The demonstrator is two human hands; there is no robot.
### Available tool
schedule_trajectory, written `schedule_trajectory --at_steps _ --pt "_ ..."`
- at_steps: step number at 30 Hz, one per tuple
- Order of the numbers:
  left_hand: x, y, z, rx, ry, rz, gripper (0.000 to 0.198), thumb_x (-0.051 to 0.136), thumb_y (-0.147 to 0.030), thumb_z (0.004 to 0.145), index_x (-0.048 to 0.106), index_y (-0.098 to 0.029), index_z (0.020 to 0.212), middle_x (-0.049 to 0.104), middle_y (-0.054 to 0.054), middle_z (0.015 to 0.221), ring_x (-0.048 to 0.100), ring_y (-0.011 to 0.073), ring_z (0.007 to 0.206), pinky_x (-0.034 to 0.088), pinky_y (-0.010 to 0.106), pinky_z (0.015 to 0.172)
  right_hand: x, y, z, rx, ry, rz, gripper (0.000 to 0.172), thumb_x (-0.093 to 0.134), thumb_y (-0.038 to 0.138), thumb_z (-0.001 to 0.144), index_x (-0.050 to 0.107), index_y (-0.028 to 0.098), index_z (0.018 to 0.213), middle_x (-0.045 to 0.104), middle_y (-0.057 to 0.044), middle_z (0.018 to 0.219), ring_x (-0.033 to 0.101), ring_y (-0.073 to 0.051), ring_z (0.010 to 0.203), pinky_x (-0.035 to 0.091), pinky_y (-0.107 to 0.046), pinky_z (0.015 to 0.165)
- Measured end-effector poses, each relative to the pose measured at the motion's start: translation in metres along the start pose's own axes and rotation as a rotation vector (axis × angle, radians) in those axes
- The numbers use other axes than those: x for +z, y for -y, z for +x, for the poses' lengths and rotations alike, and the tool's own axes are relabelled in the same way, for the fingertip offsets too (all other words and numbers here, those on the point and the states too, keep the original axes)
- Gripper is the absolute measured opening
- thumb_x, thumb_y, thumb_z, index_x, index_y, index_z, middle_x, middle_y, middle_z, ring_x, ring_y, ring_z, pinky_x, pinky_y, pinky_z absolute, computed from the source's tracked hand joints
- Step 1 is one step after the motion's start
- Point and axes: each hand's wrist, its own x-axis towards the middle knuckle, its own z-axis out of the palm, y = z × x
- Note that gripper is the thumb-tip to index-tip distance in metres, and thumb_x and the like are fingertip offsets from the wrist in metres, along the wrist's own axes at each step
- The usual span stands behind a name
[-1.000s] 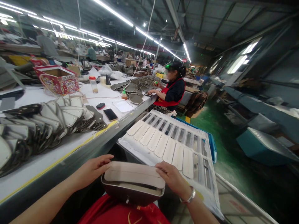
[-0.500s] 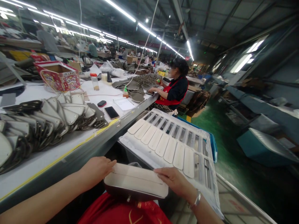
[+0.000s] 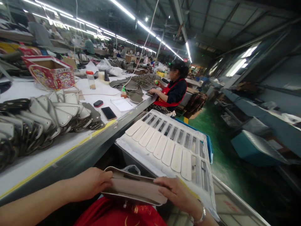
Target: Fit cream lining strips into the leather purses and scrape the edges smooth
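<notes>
Over my lap I hold a small, long cream-coloured bag [image 3: 138, 190] with rounded corners. Its near side is darker, and a little metal fitting [image 3: 125, 204] hangs at the bottom edge. My left hand [image 3: 94, 183] grips the left end, fingers curled over the edge. At the right end my right hand [image 3: 175, 190] has its thumb and fingers closed on the rim. The long opening between my hands shows a pale inner surface. Just beyond the bag stands a white slatted rack [image 3: 150, 169] with several cream strips [image 3: 168, 152] in a row.
On the left table [image 3: 87, 88] lie stacked pale bag parts [image 3: 58, 113], a phone [image 3: 108, 113], a red patterned box [image 3: 50, 73], a jar [image 3: 90, 81] and a glue bottle [image 3: 123, 92]. A co-worker in a red apron [image 3: 170, 91] sits beyond the rack. Teal bin [image 3: 256, 149] at right.
The bag has tipped and its top has come apart, so the inside now shows where a flat cream face with a line was. My left hand has shifted left and down.
</notes>
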Motion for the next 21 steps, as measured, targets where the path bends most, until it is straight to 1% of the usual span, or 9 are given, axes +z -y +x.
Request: schedule_trajectory --at_steps 2,4,8,10,13,15,17,19,21 --pt "0.002 -0.001 0.006 -0.045 0.024 0.069 0.02 0.034 -0.028 0.091 0.052 -0.022 0.086 0.066 0.002 0.075 0.065 0.0196 0.069 0.044 0.025 0.057 0.001 -0.001 0.004 0.016 -0.006 -0.028 0.024 0.044 0.035 0.092 0.064 0.024 0.099 0.066 0.002 0.089 0.059 -0.013 0.08 0.041 -0.021 0.069" --pt "0.001 -0.002 0.016 -0.092 0.046 0.145 0.02 0.037 -0.029 0.089 0.055 -0.021 0.092 0.069 0.006 0.079 0.067 0.0237 0.073 0.046 0.029 0.059 0.002 0.0 0.008 0.045 -0.016 -0.045 0.027 0.041 0.036 0.093 0.064 0.023 0.094 0.065 0.002 0.083 0.058 -0.012 0.074 0.04 -0.021 0.065" --pt "-0.004 -0.004 0.032 -0.138 0.101 0.275 0.025 0.049 -0.032 0.084 0.059 -0.017 0.101 0.07 0.013 0.076 0.067 0.0324 0.072 0.049 0.038 0.057 0.001 0.0 0.013 0.053 -0.005 -0.065 0.028 0.039 0.035 0.094 0.064 0.022 0.096 0.066 0.001 0.088 0.059 -0.013 0.078 0.04 -0.022 0.069" --pt "-0.002 -0.005 0.035 -0.11 0.108 0.308 0.034 0.053 -0.031 0.082 0.057 -0.017 0.114 0.07 0.014 0.083 0.066 0.0337 0.071 0.049 0.039 0.056 -0.001 -0.001 0.015 0.034 0.026 -0.067 0.028 0.038 0.034 0.094 0.063 0.023 0.099 0.067 0.001 0.093 0.06 -0.013 0.083 0.04 -0.022 0.073" --pt "0.006 -0.004 0.031 -0.009 0.046 0.396 0.056 0.051 -0.023 0.084 0.035 -0.021 0.137 0.067 0.015 0.104 0.066 0.0297 0.068 0.048 0.037 0.053 -0.004 -0.002 0.019 0.0 0.075 -0.101 0.027 0.038 0.032 0.094 0.062 0.024 0.103 0.067 0.002 0.094 0.06 -0.013 0.084 0.04 -0.022 0.074" --pt "0.012 -0.001 0.026 0.043 -0.008 0.449 0.066 0.052 -0.016 0.081 0.026 -0.026 0.141 0.062 0.014 0.116 0.064 0.0258 0.065 0.047 0.034 0.052 -0.006 -0.002 0.023 0.002 0.099 -0.144 0.027 0.037 0.031 0.094 0.063 0.023 0.1 0.067 0.001 0.091 0.06 -0.013 0.082 0.04 -0.022 0.072" --pt "0.016 0.003 0.023 0.058 -0.018 0.48 0.076 0.055 -0.007 0.074 0.028 -0.03 0.14 0.055 0.012 0.128 0.063 0.0231 0.066 0.045 0.031 0.052 -0.007 0.002 0.027 0.023 0.122 -0.21 0.026 0.038 0.029 0.093 0.063 0.021 0.097 0.067 0.0 0.089 0.06 -0.014 0.081 0.039 -0.023 0.071" --pt "0.019 0.007 0.025 0.072 -0.001 0.508 0.079 0.054 -0.002 0.069 0.031 -0.033 0.139 0.044 0.009 0.139 0.062 0.0213 0.067 0.044 0.03 0.051 -0.006 0.007 0.03 0.056 0.141 -0.31 0.025 0.04 0.028 0.092 0.063 0.02 0.096 0.067 -0.002 0.092 0.06 -0.016 0.083 0.039 -0.024 0.072" --pt "0.021 0.009 0.032 0.09 0.021 0.528 0.072 0.051 -0.006 0.074 0.032 -0.032 0.139 0.04 0.008 0.142 0.063 0.0208 0.064 0.044 0.031 0.049 -0.004 0.013 0.033 0.089 0.152 -0.418 0.026 0.039 0.027 0.092 0.063 0.019 0.097 0.068 -0.004 0.094 0.061 -0.018 0.085 0.039 -0.026 0.073"
